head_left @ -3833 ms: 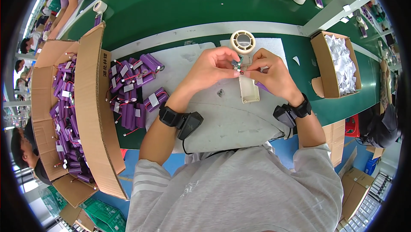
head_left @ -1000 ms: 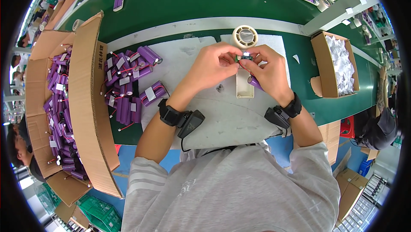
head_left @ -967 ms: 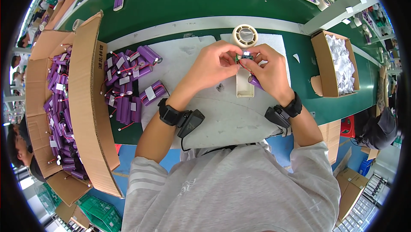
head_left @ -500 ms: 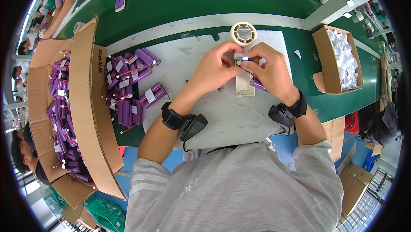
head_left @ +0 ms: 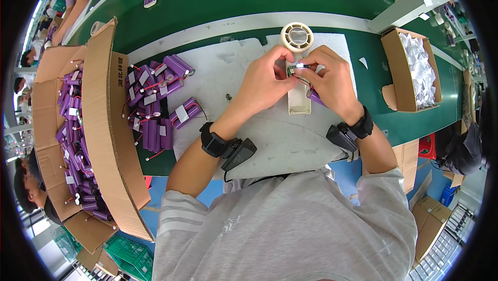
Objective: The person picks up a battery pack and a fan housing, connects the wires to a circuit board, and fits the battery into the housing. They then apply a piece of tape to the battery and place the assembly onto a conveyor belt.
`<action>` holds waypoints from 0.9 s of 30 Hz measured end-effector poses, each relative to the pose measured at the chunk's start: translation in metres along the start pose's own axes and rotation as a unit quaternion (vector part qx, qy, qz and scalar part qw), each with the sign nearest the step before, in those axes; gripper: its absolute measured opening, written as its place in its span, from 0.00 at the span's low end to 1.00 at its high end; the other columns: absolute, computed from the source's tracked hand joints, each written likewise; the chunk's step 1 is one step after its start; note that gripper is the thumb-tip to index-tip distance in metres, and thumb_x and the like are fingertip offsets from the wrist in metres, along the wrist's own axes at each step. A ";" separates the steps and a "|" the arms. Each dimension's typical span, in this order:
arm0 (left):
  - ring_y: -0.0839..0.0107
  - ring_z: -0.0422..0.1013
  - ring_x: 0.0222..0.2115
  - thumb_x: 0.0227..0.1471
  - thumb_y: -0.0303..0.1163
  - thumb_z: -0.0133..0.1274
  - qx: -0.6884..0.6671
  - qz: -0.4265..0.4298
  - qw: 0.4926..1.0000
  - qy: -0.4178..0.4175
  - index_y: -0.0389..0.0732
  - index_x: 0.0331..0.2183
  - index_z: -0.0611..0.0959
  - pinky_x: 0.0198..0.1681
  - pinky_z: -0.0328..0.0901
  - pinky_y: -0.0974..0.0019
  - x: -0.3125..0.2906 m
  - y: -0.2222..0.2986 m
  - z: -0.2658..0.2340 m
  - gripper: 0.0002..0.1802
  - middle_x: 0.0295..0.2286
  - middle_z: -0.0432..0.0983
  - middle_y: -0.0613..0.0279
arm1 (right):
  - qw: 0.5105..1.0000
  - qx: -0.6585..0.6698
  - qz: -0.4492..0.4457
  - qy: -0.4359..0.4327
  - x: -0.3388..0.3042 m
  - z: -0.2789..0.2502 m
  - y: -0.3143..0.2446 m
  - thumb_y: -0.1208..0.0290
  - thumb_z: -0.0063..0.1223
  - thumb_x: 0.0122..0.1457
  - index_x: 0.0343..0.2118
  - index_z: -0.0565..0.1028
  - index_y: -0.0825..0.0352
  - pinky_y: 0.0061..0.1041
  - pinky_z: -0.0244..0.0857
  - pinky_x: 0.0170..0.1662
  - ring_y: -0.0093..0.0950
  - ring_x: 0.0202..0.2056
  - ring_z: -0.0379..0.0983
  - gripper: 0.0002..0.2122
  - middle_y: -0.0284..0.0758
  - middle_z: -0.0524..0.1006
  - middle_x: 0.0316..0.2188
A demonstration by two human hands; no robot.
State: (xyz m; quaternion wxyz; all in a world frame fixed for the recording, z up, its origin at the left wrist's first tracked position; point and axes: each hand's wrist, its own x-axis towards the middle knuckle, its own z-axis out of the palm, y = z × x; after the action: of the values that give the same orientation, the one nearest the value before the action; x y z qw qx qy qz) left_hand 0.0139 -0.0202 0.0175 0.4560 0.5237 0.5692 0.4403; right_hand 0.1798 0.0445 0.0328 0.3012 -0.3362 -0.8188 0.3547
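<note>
A cream handheld fan with a round slotted head (head_left: 297, 37) lies on the pale work mat, its handle shell (head_left: 299, 105) open and facing up. My left hand (head_left: 267, 76) grips the upper handle, thumb and fingertips at the small green circuit board (head_left: 290, 67). My right hand (head_left: 330, 80) pinches a small white connector (head_left: 300, 65) beside the board; a bright white spot shows there. Red and dark wires run from it beneath my right hand to a purple battery pack (head_left: 314, 96), mostly hidden by that hand. Whether the connector is seated in the board cannot be made out.
Several purple battery packs (head_left: 155, 91) are heaped left on the mat (head_left: 223, 68), beside a large carton (head_left: 104, 125) full of more. A box of white paper pieces (head_left: 423, 73) stands right. A pale rail (head_left: 233, 26) crosses behind; a co-worker's arm (head_left: 78, 14) shows far left.
Both hands stay at the circuit board, with slight finger shifts. A bright white spot at the connector is stronger now. The whole view has shifted slightly.
</note>
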 end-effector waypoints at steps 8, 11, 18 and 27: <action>0.78 0.69 0.24 0.38 0.19 0.55 0.019 -0.001 1.000 0.022 0.40 0.35 0.71 0.27 0.64 0.73 -0.003 0.004 0.004 0.18 0.31 0.72 0.64 | 1.000 -0.016 0.002 0.012 -0.003 0.000 -0.003 0.80 0.62 0.47 0.31 0.79 0.71 0.19 0.68 0.25 0.23 0.26 0.73 0.07 0.34 0.75 0.29; 0.79 0.69 0.24 0.39 0.19 0.55 0.033 -0.005 0.999 0.015 0.40 0.35 0.70 0.27 0.64 0.73 -0.002 0.001 0.003 0.18 0.32 0.73 0.64 | 0.999 -0.048 -0.009 0.014 -0.003 0.002 -0.003 0.80 0.62 0.47 0.32 0.79 0.71 0.20 0.70 0.26 0.24 0.25 0.74 0.08 0.35 0.76 0.29; 0.75 0.71 0.25 0.44 0.21 0.56 -0.022 0.043 0.998 -0.027 0.38 0.39 0.77 0.29 0.66 0.71 0.005 -0.005 -0.012 0.15 0.33 0.76 0.61 | 0.998 -0.044 -0.016 0.031 -0.002 0.003 -0.002 0.79 0.63 0.48 0.31 0.78 0.72 0.21 0.70 0.27 0.25 0.22 0.73 0.07 0.36 0.75 0.28; 0.70 0.74 0.27 0.47 0.22 0.54 0.098 0.128 0.984 -0.075 0.43 0.39 0.84 0.31 0.67 0.68 0.009 0.002 -0.017 0.15 0.33 0.77 0.56 | 0.978 -0.027 0.134 -0.159 0.008 -0.022 -0.009 0.78 0.63 0.46 0.29 0.72 0.70 0.20 0.65 0.27 0.22 0.24 0.70 0.09 0.35 0.74 0.25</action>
State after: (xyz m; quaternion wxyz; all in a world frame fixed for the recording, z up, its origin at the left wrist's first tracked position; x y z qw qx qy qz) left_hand -0.0024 -0.0111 0.0220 0.3836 0.6656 0.5023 0.3969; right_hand 0.1876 0.0543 0.0544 0.1073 -0.3902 -0.8128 0.4190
